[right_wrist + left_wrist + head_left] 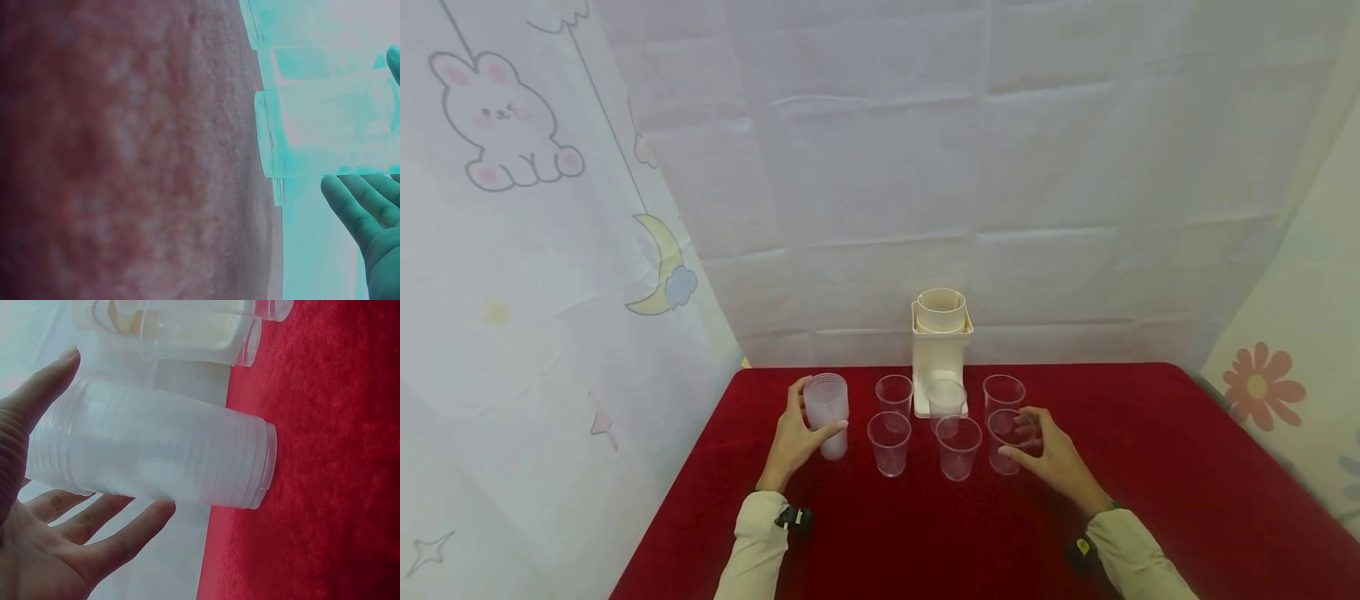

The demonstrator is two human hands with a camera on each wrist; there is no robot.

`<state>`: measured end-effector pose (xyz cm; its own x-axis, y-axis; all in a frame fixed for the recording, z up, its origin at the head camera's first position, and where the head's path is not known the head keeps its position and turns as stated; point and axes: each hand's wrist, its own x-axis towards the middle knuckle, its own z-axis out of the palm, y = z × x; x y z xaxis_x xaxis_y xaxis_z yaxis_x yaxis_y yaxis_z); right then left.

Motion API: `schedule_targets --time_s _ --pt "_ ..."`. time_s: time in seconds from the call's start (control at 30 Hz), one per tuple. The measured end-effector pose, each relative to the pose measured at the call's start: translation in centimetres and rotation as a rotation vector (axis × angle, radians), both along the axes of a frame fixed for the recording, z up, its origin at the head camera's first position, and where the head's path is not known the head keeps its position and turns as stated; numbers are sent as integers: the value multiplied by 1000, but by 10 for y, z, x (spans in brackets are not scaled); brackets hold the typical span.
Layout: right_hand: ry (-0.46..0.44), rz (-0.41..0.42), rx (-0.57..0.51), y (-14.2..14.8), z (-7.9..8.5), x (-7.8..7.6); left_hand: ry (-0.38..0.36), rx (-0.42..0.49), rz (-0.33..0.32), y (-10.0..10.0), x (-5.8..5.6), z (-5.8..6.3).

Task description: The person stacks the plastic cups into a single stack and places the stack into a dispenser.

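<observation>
A stack of nested clear plastic cups (826, 404) stands upright at the left of the table. My left hand (797, 433) is around it; in the left wrist view straight fingers (131, 540) lie along one side, with the thumb spread apart from the other. At the other end, my right hand (1052, 454) is around a single clear plastic cup (1004, 461), the right one of the front row. Its straight fingers (353, 203) lie beside the cup wall in the right wrist view, with only the thumb's edge showing.
Beside that cup in the front row stand a left cup (891, 460) and a middle cup (957, 463). Behind them is a back row of three, including a left cup (891, 390). A cream-coloured holder (940, 354) stands at the red table's (880, 542) back edge, before a white cloth wall.
</observation>
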<state>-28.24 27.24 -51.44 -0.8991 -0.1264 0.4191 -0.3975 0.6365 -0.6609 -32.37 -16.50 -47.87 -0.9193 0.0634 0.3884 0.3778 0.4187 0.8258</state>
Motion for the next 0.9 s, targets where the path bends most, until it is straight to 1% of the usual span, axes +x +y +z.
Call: schedule_targets --time_s 0.27,0.53,0.77,0.8,0.9 --pt "9 2 -18 1 0 2 -3 -32 -3 2 1 2" --pt "33 9 -70 4 6 3 8 -59 -4 4 2 8" --pt "83 7 -93 6 17 4 11 -80 8 6 2 12" --pt "87 8 -93 4 23 7 13 -82 9 6 1 12" --pt "88 17 -111 5 25 6 17 -91 12 7 2 12"
